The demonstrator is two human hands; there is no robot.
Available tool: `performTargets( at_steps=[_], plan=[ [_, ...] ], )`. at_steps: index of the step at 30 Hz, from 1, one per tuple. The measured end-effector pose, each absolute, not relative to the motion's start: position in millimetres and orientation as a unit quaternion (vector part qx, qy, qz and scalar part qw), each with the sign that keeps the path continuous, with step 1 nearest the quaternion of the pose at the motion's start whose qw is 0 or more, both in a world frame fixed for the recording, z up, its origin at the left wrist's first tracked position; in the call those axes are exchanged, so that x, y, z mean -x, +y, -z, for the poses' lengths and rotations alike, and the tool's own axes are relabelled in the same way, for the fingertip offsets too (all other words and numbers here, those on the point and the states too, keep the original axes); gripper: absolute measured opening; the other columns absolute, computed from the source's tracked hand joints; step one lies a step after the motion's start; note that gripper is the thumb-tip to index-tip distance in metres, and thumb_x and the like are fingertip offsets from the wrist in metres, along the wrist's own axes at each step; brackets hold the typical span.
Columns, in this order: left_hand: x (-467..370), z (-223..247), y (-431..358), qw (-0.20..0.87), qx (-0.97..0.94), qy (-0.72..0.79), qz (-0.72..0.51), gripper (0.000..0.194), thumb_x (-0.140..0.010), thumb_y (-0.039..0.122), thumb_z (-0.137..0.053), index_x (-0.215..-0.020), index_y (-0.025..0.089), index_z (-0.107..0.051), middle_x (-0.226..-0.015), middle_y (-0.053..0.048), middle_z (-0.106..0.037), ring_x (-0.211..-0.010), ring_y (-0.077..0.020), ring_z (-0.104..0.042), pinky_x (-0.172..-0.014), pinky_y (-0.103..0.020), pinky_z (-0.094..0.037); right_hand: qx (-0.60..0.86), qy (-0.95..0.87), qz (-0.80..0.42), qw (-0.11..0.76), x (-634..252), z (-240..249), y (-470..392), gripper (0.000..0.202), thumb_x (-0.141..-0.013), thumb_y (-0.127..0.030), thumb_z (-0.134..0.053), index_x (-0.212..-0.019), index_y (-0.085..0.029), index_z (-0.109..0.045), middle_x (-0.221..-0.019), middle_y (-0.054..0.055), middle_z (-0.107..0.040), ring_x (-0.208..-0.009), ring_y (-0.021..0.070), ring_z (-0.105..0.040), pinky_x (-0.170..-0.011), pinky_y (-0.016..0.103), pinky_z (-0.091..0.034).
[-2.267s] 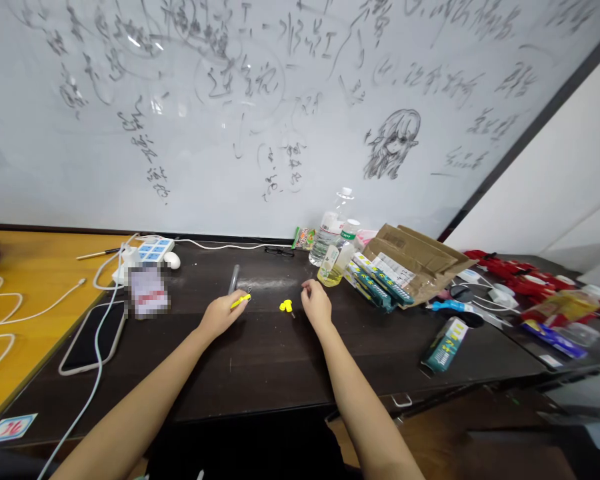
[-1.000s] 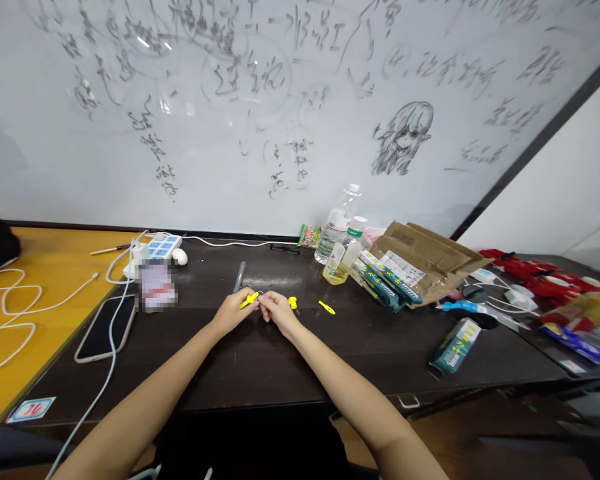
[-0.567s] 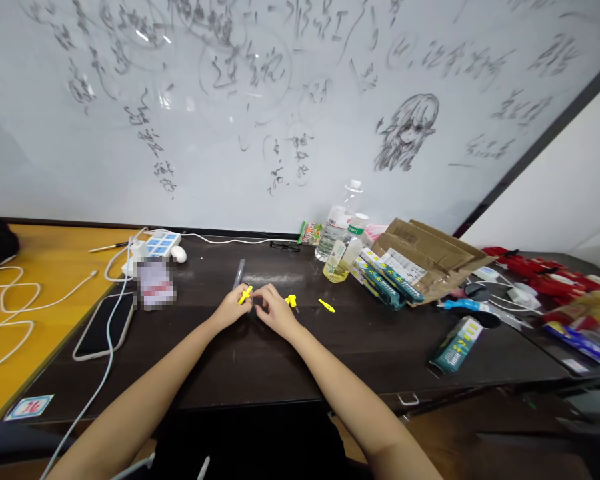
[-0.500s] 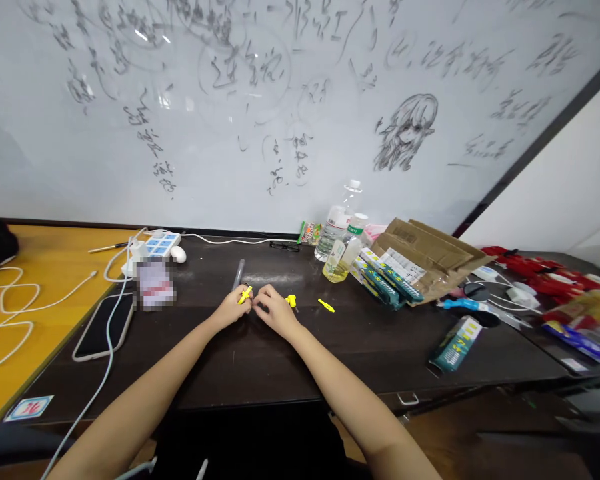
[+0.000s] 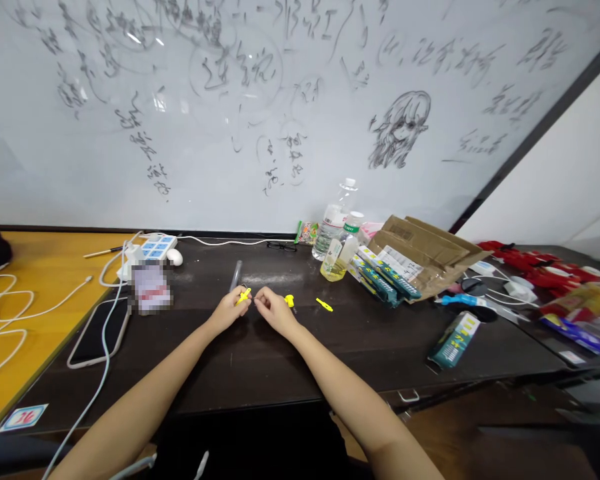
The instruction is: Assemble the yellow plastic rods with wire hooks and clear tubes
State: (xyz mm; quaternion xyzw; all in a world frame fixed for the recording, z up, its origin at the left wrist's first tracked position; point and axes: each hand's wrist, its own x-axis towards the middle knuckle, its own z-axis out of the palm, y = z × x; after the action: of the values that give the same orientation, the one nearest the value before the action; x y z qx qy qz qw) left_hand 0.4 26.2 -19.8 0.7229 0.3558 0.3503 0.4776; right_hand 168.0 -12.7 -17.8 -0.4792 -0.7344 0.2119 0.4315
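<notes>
My left hand (image 5: 229, 309) is closed around a small yellow plastic piece (image 5: 243, 296), which sticks up past the fingertips. Just to its right, my right hand (image 5: 274, 311) has its thumb and fingers pinched together; whatever lies between them is too small to name. A narrow gap separates the two hands. Behind the left hand a clear plastic tube (image 5: 237, 274) lies on the dark table. Beside the right hand sits a second yellow plastic part (image 5: 290, 301), and farther right is a slim yellow piece (image 5: 325, 305).
Bottles (image 5: 340, 248), green boxes (image 5: 385, 277) and a cardboard package (image 5: 425, 257) stand at the back right. One more green box (image 5: 453, 340) lies nearer the front edge. On the left are a phone (image 5: 99, 332), a power strip (image 5: 159, 247) and a white cable (image 5: 111, 313).
The hands have drawn slightly apart, and the right fingers have pulled back a little from the yellow piece in the left hand. The whole view has shifted slightly.
</notes>
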Motion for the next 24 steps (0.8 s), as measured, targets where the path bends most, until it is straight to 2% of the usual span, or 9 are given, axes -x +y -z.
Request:
performTargets(
  at_steps=[3,6,11,18,24],
  plan=[
    [3,15,22,0.352,-0.789,0.348,-0.364,0.019,-0.081,0.037,-0.05,-0.084,0.019,-0.052,-0.067,0.003,-0.053,-0.06,-0.0098,-0.048,-0.06,-0.021,-0.038,0.461,-0.646,-0.364,0.488,-170,22,-6,0.013,-0.084,-0.031,-0.043,-0.076,-0.022,-0.043,-0.054,-0.008,-0.047,-0.039,0.0076,-0.041,-0.04,0.018,-0.035],
    [6,9,17,0.277,-0.853,0.327,-0.299,0.02,-0.085,0.038,-0.046,-0.083,0.02,-0.056,-0.073,0.002,-0.059,-0.067,-0.0125,-0.054,-0.068,-0.022,-0.038,0.442,-0.605,-0.45,0.487,-170,26,-2,0.014,-0.081,-0.034,-0.045,-0.076,-0.021,-0.042,-0.051,-0.009,-0.05,-0.033,0.0065,-0.04,-0.032,0.016,-0.033],
    [8,6,15,0.24,-0.876,0.322,-0.268,0.026,-0.089,0.039,-0.037,-0.09,0.021,-0.056,-0.079,0.0,-0.063,-0.072,-0.0146,-0.057,-0.069,-0.022,-0.039,0.414,-0.611,-0.476,0.478,-171,31,-1,0.02,-0.08,-0.037,-0.052,-0.075,-0.02,-0.043,-0.049,-0.01,-0.05,-0.032,0.0057,-0.041,-0.029,0.015,-0.036],
    [7,14,21,0.226,-0.872,0.326,-0.287,0.027,-0.087,0.039,-0.04,-0.077,0.018,-0.053,-0.068,0.002,-0.056,-0.062,-0.0121,-0.051,-0.063,-0.022,-0.037,0.382,-0.595,-0.521,0.479,-168,30,-1,0.027,-0.077,-0.042,-0.058,-0.073,-0.02,-0.042,-0.046,-0.011,-0.046,-0.031,0.0042,-0.039,-0.029,0.014,-0.036],
    [6,13,20,0.21,-0.882,0.309,-0.286,0.028,-0.088,0.037,-0.038,-0.075,0.018,-0.054,-0.067,0.002,-0.054,-0.061,-0.0119,-0.05,-0.061,-0.021,-0.035,0.393,-0.608,-0.505,0.47,-169,32,-1,0.026,-0.077,-0.041,-0.057,-0.073,-0.02,-0.043,-0.048,-0.01,-0.048,-0.031,0.0042,-0.039,-0.029,0.013,-0.034]
  ],
)
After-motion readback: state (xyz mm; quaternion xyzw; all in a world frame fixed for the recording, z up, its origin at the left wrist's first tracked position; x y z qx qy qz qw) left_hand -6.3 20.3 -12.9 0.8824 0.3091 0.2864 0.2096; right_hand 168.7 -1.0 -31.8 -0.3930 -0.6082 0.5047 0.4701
